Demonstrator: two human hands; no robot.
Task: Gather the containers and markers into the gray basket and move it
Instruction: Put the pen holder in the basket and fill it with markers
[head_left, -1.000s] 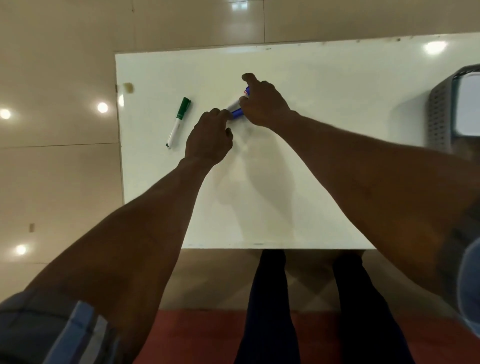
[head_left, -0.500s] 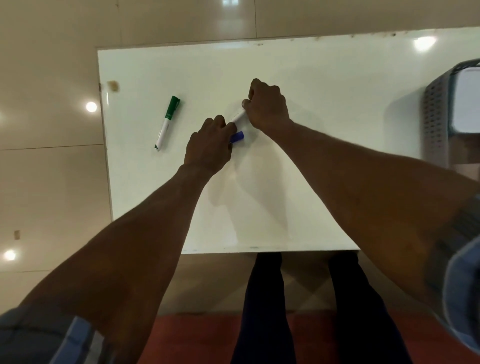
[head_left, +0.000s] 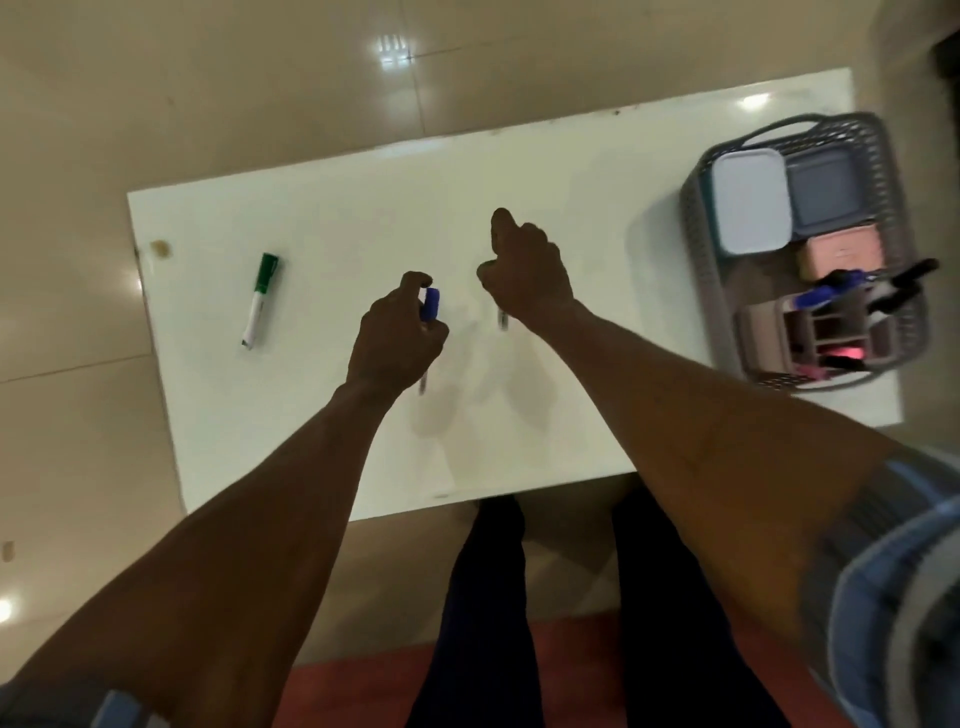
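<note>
My left hand grips a blue-capped marker above the middle of the white table; its lower tip pokes out under my fist. My right hand is curled round a second marker, of which only a short end shows below the fist. A green-capped marker lies on the table to the left of both hands. The gray basket stands at the table's right end. It holds a white-lidded container, a gray-blue container, a pink box and several markers.
A compartmented pink organizer sits in the basket's near end. The table's near edge is just in front of my legs. Shiny tiled floor surrounds the table, and a red mat lies under my feet.
My hands, joined over the blue marker before, have come apart and moved toward me, each holding one marker. The view has swung so the whole basket shows.
</note>
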